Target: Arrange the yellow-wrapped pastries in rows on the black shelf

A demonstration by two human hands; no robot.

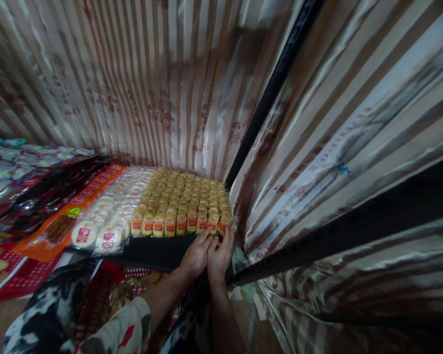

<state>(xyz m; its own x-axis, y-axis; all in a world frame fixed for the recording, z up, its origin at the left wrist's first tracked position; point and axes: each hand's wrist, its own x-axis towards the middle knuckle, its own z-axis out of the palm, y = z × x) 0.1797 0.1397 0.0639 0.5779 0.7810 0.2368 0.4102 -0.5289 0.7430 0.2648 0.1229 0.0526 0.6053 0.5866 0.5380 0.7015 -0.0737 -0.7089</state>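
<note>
Rows of small yellow wrapped cakes (pixel 170 225) with red-and-orange labels stand packed together on a black shelf (pixel 158 250). At the right end of the front row, one wrapped cake (pixel 226 220) leans slightly out of line. My right hand (pixel 219 255) is closed, its fingers on the front of that cake. Close beside it my left hand (pixel 197 256) is closed too, with its fingertips at the lower front of the end cakes. The two hands touch, and part of the fingers' contact is hidden.
Left of the cakes lie round white packaged cakes (pixel 110 239), an orange snack packet (pixel 46 243) and dark shiny packets (pixel 59 189). Below the shelf is a red basket (pixel 92 300) holding wrapped items. A black post (pixel 268 98) and striped sheeting (pixel 162 73) border the shelf.
</note>
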